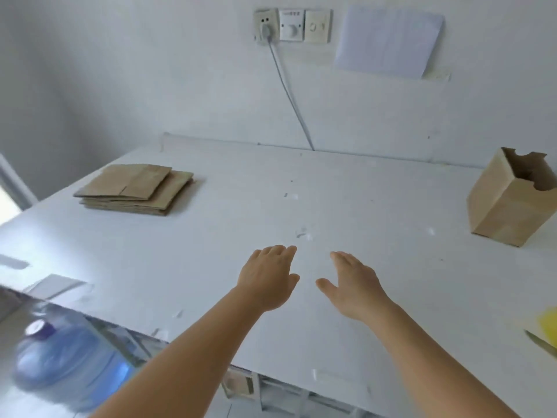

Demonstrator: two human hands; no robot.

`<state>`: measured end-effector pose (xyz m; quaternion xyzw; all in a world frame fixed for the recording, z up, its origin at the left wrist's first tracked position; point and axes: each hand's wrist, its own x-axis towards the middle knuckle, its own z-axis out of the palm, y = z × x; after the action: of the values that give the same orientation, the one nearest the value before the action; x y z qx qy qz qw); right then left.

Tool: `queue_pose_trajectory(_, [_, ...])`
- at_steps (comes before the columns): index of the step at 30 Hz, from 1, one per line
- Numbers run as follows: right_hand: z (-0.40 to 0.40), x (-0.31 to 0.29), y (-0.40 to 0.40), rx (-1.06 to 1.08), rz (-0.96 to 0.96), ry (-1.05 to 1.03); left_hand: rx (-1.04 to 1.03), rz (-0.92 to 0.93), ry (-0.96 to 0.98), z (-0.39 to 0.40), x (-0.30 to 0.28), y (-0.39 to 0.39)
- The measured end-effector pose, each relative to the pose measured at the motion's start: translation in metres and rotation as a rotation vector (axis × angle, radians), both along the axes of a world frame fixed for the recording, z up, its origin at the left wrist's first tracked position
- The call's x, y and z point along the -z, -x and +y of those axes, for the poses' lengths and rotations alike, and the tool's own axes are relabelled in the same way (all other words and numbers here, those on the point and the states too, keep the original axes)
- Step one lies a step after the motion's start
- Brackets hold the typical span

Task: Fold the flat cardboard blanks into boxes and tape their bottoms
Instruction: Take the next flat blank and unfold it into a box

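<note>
both hands, left hand [268,279] and right hand [354,285], flat-fingered and empty over table [376,206]; blank stack [135,188] far-left, folded box [509,200] far-right.

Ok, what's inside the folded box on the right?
The folded box stands upright with its top open. Only shadowed inner walls show near the opening; its bottom and any contents are hidden by its walls.

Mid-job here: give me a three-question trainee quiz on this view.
1. True or false: the left hand holds a blank.
2. The folded box stands on which side of the table? A) the person's left B) the person's right
3. What lies far left on the table?

Key:
1. False; both it and the right hand are open and hold nothing.
2. B.
3. The stack of blanks.
</note>
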<state>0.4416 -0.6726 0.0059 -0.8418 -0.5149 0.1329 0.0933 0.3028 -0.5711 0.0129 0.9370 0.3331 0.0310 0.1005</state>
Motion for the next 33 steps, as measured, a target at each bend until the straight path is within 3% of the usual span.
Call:
queue_pose_trajectory(10, [0.092,-0.012,0.132,-0.28,0.013,-0.029,-0.297,-0.04,-0.002,0.052,-0.003,0.164])
queue_pose_trajectory(17, [0.18,-0.007,0.179,-0.394,0.0,-0.041,-0.428,-0.04,-0.026,0.122,-0.004,0.226])
queue_pose_trajectory(33, [0.409,-0.008,0.238,-0.368,0.033,-0.049,-0.577,-0.068,-0.023,0.348,-0.007,0.303])
